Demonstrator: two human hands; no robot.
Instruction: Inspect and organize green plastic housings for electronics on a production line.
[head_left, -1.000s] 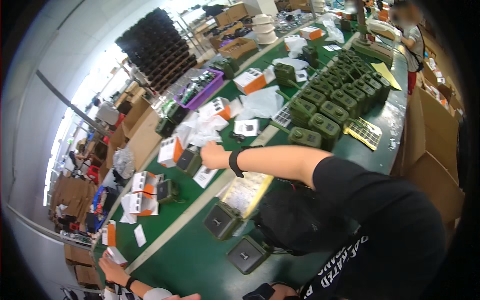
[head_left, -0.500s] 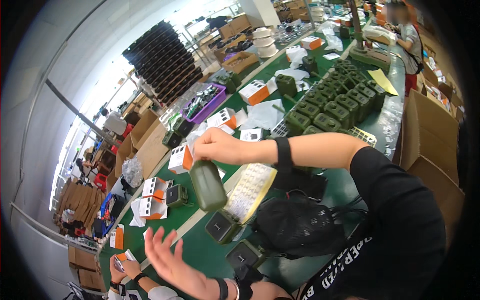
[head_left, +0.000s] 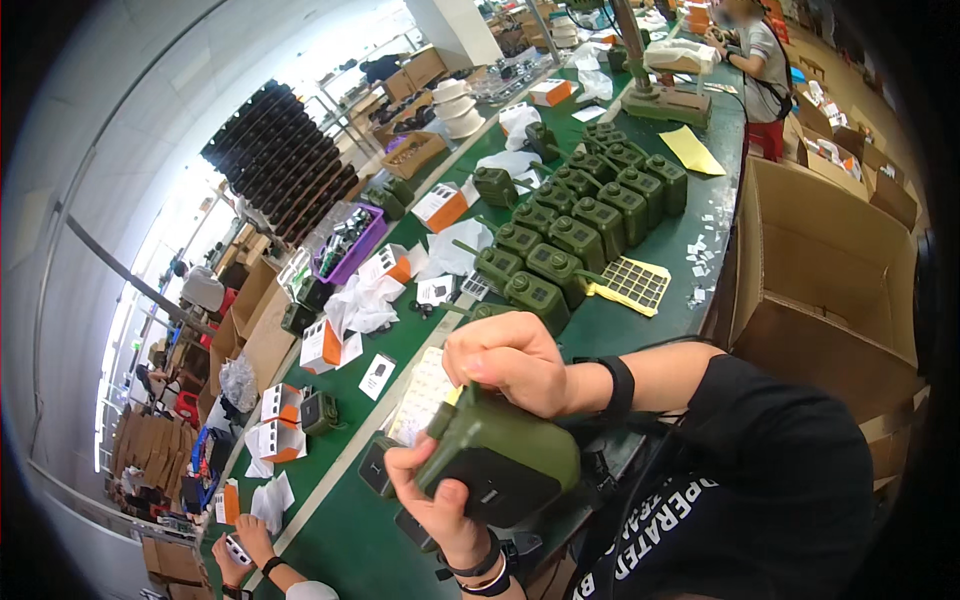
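A dark green jerrycan-shaped speaker (head_left: 515,465) with a black front panel is held tilted before me, above the near edge of the table. My left hand (head_left: 440,505) grips its left end, thumb on the front and fingers around the side. My right hand (head_left: 510,365) is closed at its top; what exactly the fingers pinch there is partly hidden. A small yellow piece (head_left: 455,395) shows by the right fingers. Behind lies a pale sheet of stickers (head_left: 425,390), partly covered. Another green speaker (head_left: 374,466) stands just left of my left hand.
Rows of green speakers (head_left: 575,240) stand on the green table beside a yellow-edged label sheet (head_left: 635,285). White-and-orange boxes (head_left: 320,345) line the far side. An open carton (head_left: 830,270) is at right. A co-worker's hands (head_left: 245,550) hold a small box at lower left.
The speaker has come nearer and to the right in my right hand, turning its black front toward me. My left hand, open before, has closed on it. The view has shifted.
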